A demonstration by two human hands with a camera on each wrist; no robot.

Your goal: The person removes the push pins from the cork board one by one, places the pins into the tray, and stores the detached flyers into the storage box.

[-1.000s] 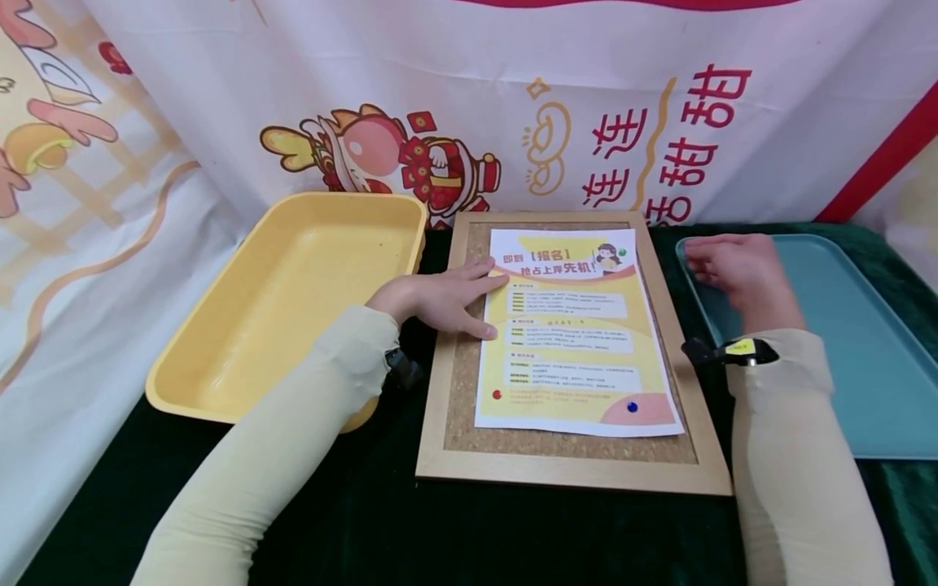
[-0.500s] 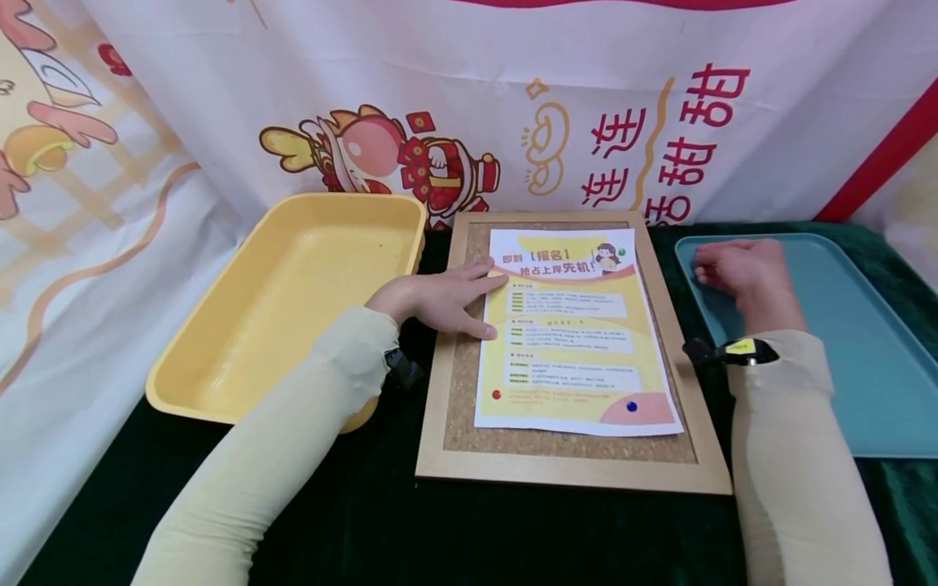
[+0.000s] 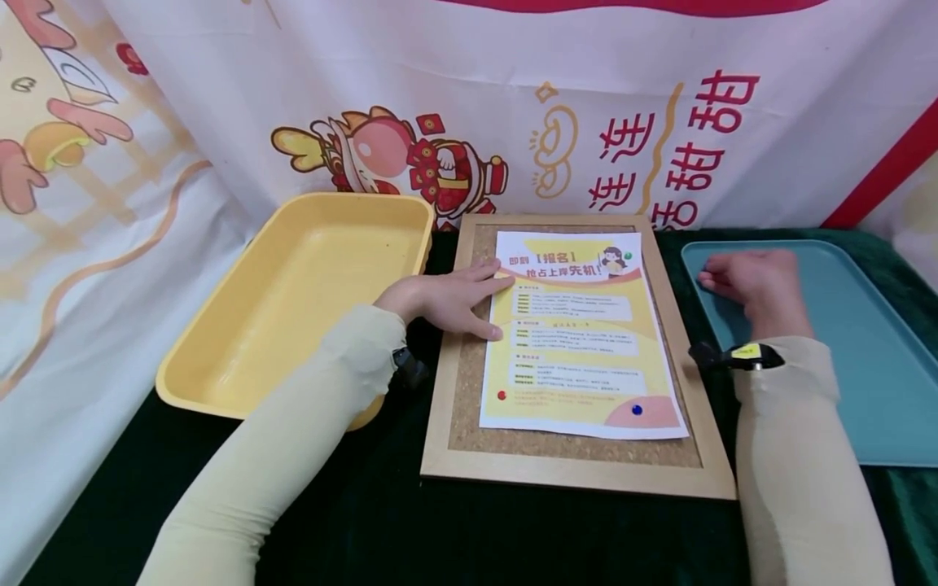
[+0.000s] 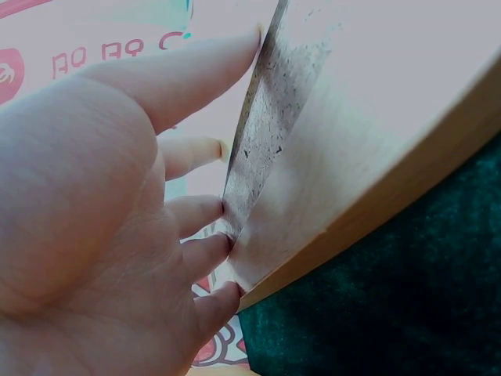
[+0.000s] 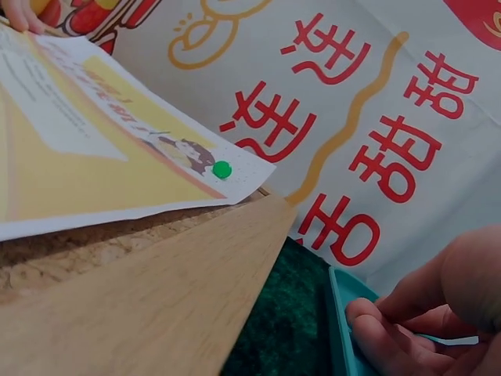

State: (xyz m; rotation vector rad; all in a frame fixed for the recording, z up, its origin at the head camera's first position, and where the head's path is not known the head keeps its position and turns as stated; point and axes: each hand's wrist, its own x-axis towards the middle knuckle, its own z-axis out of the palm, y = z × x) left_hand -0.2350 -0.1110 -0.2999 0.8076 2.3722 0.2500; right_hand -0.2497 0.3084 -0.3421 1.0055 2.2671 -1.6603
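My left hand [image 3: 458, 303] lies with fingers spread over the left edge of a yellow printed sheet [image 3: 567, 342] on a wood-framed cork board [image 3: 579, 484]. Green [image 3: 628, 255], red [image 3: 501, 395] and blue [image 3: 637, 410] round-headed pushpins show at three corners of the sheet. In the left wrist view, the fingertips meet the paper and its raised edge near the board. Over the far left corner of a teal tray [image 3: 872, 407], my right hand [image 3: 758, 285] has its fingers curled, with thumb and fingertips close together. I cannot tell whether anything is between them.
A deep yellow basin [image 3: 220, 382] stands left of the board, under my left forearm. Dark green cloth [image 3: 513, 537] covers the table. A printed white curtain [image 3: 469, 49] hangs directly behind the board and the tray.
The right hand has drawn in from the tray's left rim, its fingers curling more. The left hand stays on the sheet. The head view has shifted slightly.
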